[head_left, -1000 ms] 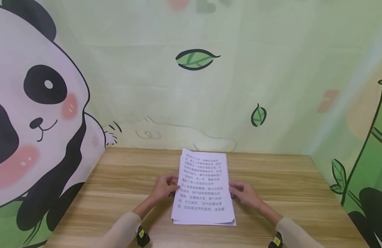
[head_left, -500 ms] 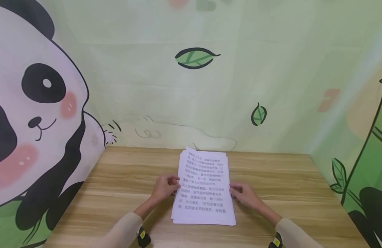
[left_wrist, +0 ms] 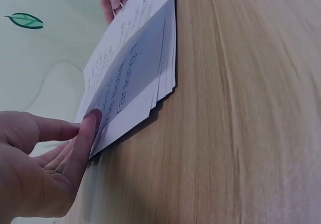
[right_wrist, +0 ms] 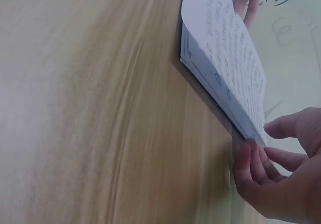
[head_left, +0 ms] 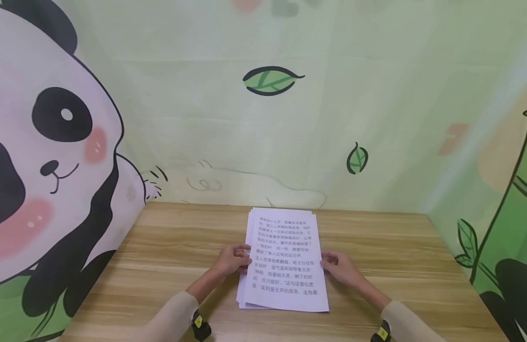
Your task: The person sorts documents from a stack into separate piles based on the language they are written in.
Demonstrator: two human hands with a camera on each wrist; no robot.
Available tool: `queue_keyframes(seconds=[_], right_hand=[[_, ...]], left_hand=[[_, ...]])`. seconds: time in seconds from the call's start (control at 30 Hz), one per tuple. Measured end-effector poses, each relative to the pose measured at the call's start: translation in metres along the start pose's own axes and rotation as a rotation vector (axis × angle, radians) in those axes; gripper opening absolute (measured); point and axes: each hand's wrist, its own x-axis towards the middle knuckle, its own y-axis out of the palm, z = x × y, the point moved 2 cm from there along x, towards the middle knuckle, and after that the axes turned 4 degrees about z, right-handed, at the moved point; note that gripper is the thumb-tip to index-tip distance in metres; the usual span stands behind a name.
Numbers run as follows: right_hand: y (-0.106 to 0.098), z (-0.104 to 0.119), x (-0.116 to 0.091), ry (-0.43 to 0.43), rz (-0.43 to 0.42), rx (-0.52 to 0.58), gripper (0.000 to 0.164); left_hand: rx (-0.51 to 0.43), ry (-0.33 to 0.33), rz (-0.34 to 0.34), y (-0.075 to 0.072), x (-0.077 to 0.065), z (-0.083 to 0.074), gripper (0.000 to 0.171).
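A stack of printed paper sheets (head_left: 242, 289) lies on the table, its edges uneven. The top sheet (head_left: 284, 261) sits a little to the right of those beneath, and its left edge is raised off them in the left wrist view. My left hand (head_left: 232, 259) pinches that left edge between thumb and fingers; the fingertips reach under the sheet (left_wrist: 120, 83). On the other side my right hand (head_left: 341, 267) holds the right edge, thumb above and fingers curled below, as the right wrist view shows. How many sheets each hand grips is hidden.
The wooden table (head_left: 160, 266) extends to both sides of the paper. Behind it hangs a green backdrop (head_left: 195, 109) with a cartoon panda (head_left: 66, 171) and leaves. Each sleeve has a black wrist device (head_left: 200, 327) at its cuff.
The top sheet has shifted right and slightly toward me, uncovering the left edge of the sheets below. Both hands have moved a little to the right with it.
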Motion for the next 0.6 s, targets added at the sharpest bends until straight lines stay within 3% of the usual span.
queue_keyframes(seconds=[0.17,0.43,0.6], right_hand=[[-0.0011,0.0006,-0.0013,0.054,0.026,0.193,0.050],[-0.0063,-0.0014,-0.0027,0.105,0.157,0.440,0.061],[-0.0095,-0.0018,-0.0041,0.114,0.200,0.517,0.064]], left_hand=[[-0.052,-0.010,0.025,0.0002,0.0008,0.0015,0.044],[-0.076,-0.009,0.063,-0.0034,0.0014,0.0054,0.046],[-0.114,0.015,0.107,-0.0098,-0.0005,0.0019,0.046]])
